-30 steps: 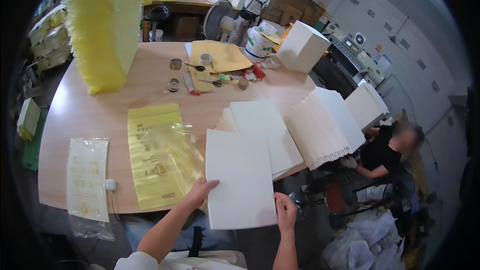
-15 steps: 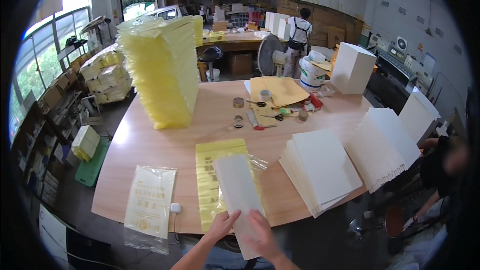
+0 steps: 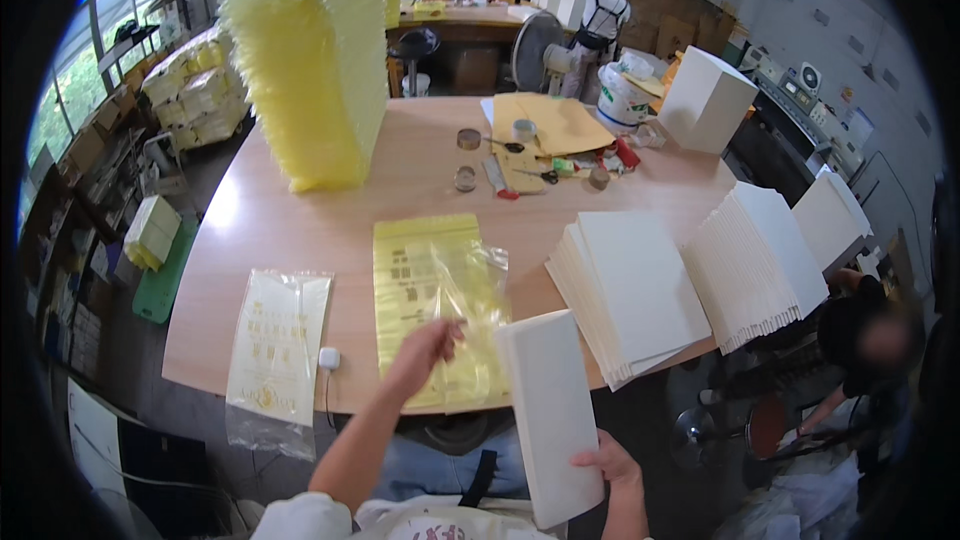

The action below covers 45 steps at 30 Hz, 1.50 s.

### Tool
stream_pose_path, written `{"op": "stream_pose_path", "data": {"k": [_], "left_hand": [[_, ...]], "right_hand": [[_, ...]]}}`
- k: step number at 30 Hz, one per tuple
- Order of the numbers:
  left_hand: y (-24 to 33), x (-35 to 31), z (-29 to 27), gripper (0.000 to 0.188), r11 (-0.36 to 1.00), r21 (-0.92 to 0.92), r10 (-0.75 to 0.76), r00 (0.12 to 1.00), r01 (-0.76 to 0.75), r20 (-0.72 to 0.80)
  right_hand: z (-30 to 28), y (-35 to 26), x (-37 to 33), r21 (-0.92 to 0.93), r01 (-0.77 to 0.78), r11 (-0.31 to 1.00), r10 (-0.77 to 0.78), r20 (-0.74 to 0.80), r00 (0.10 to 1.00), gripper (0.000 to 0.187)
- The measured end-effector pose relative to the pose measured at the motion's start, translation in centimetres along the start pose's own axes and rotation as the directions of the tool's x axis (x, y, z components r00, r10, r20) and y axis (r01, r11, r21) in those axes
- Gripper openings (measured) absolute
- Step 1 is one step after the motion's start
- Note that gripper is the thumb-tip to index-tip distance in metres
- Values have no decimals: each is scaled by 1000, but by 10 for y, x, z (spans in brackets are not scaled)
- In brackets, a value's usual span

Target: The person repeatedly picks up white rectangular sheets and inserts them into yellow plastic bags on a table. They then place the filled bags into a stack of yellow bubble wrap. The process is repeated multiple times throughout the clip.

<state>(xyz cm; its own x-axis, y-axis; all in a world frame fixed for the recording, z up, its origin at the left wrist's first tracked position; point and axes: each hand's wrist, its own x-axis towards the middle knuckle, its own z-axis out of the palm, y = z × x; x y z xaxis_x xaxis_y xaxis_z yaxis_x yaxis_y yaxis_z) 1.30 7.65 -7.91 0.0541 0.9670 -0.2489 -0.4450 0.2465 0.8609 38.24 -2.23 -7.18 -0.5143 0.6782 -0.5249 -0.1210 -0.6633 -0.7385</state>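
Observation:
My right hand (image 3: 612,462) grips a long white folded paper bundle (image 3: 552,405) by its lower right edge, tilted over the table's front edge. My left hand (image 3: 428,355), fingers curled and pressed together, is over the yellow printed plastic bag (image 3: 395,280). Whether its fingertips pinch the bag's film is hidden. Creased clear film (image 3: 480,280) covers the right part of the yellow bag. To the left lies a filled clear bag with gold print (image 3: 278,340), its loose end hanging over the edge.
White folded sheets stand in stacks (image 3: 635,285) at the right. A tall pile of yellow bags (image 3: 305,80) rises at the back left. Tape rolls (image 3: 465,178), scissors (image 3: 540,176) and brown envelopes (image 3: 550,125) lie behind. A white adapter (image 3: 329,358) sits near the front; another person (image 3: 860,340) is at far right.
The paper bundle has moved right, off the yellow bag, in my right hand. My left hand has let go of it and shifted up over the bag. The view has tilted down.

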Motion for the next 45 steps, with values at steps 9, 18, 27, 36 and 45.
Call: {"op": "stream_pose_path", "data": {"k": [9, 18, 27, 36, 45], "left_hand": [[76, -48, -13, 66, 953, 170, 224, 962, -250, 158], [-12, -69, -11, 21, 880, 472, -215, 930, 52, 298], [-61, -83, 4, 8, 295, 895, 50, 941, -334, 335], [-79, -86, 15, 19, 19, 892, 83, 889, -453, 450], [-70, -107, 34, 17, 34, 930, 32, 931, -365, 364]], "right_hand": [[24, 39, 82, -96, -113, 989, 140, 344, 929, 59], [85, 137, 172, 710, -138, 691, 75, 120, 990, 55], [13, 100, 75, 451, -148, 880, 157, 20, 987, 49], [24, 119, 68, -515, 178, 838, -160, 80, 984, 61], [62, 40, 130, -979, 131, -159, -693, 205, 691, 35]]}}
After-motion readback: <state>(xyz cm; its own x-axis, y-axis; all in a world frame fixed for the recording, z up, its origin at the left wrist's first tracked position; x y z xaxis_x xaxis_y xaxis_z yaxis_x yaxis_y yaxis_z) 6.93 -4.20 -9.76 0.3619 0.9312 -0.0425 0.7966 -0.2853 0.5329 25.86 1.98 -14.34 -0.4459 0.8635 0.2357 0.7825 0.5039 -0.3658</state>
